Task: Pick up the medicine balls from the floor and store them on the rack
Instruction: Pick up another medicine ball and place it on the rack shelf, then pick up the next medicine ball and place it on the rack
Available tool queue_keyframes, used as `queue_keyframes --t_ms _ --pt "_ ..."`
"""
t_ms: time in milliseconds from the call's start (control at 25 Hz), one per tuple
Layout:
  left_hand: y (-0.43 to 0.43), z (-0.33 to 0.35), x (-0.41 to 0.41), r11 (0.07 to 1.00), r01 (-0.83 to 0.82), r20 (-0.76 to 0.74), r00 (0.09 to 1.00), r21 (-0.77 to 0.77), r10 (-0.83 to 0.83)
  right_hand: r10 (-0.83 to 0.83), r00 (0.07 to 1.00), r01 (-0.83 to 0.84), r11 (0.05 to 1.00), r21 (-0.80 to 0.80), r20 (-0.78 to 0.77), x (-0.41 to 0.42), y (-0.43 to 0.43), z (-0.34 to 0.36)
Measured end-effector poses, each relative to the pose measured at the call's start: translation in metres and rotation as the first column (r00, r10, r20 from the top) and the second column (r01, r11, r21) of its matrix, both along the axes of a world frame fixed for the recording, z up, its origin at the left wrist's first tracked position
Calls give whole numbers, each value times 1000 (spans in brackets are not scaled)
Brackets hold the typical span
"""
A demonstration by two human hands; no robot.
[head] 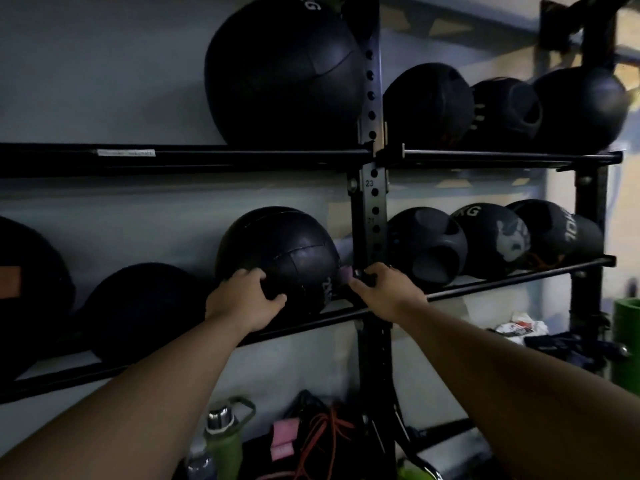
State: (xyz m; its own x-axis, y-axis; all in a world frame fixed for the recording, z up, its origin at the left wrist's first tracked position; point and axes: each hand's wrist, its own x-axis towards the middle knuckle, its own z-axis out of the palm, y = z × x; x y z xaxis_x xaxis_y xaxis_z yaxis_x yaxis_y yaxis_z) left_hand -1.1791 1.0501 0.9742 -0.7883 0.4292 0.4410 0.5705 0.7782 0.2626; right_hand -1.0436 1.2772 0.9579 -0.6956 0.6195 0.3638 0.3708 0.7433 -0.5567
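A black medicine ball sits on the middle rails of the black rack, just left of the upright post. My left hand is spread over the ball's lower left front and grips it. At the ball's right edge, my right hand has its fingers curled between the ball and the post. Both forearms reach up from below.
More black balls fill the rack: a big one on the top shelf, a low one to the left, several to the right of the post. Below are a green bottle, orange cords and a green roll.
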Motion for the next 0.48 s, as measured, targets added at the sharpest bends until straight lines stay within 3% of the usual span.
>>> queue_keyframes --t_ms 280,480 --pt "-9 -4 141 949 227 -88 964 -217 -250 -135 990 129 985 113 47 160 -10 4" --pt "-20 -18 215 851 416 40 903 -320 -427 -362 926 356 932 69 113 314 -41 -34"
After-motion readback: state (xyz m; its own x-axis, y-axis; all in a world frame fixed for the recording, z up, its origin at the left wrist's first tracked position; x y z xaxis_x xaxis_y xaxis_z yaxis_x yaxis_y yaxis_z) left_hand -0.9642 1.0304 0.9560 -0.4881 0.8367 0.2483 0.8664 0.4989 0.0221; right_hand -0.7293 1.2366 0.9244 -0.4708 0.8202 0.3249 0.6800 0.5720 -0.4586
